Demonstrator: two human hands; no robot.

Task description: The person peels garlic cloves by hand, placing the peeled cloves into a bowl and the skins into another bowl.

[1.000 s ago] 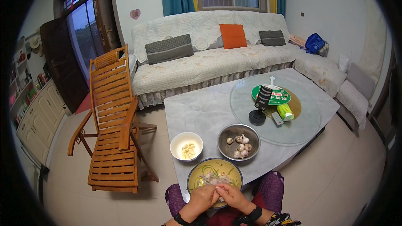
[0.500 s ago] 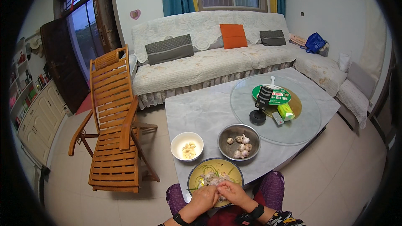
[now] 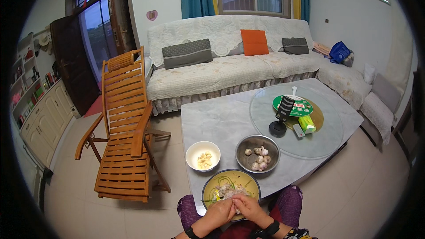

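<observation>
My left hand point(image 3: 220, 212) and my right hand point(image 3: 246, 206) meet over the near rim of a yellow bowl point(image 3: 212, 182), fingers pinched together on something small that I cannot make out. The bowl holds pale papery skins point(image 3: 228, 190) and thin green strips. Beyond it, to the left, a white bowl point(image 3: 192, 157) holds several pale peeled garlic cloves point(image 3: 204, 159). To the right of that, a steel bowl point(image 3: 245, 142) holds several whole garlic bulbs point(image 3: 260, 165).
The marble table point(image 3: 212, 119) carries a glass turntable point(image 3: 323, 141) with a black stand point(image 3: 282, 115), green fan, green packet and grey remote point(image 3: 298, 130). A wooden recliner point(image 3: 121, 159) stands left; a covered sofa point(image 3: 221, 68) with cushions runs behind the table.
The whole scene sits slightly farther right in the picture, as my view has shifted. My hands remain together over the yellow bowl, with only slight finger movement.
</observation>
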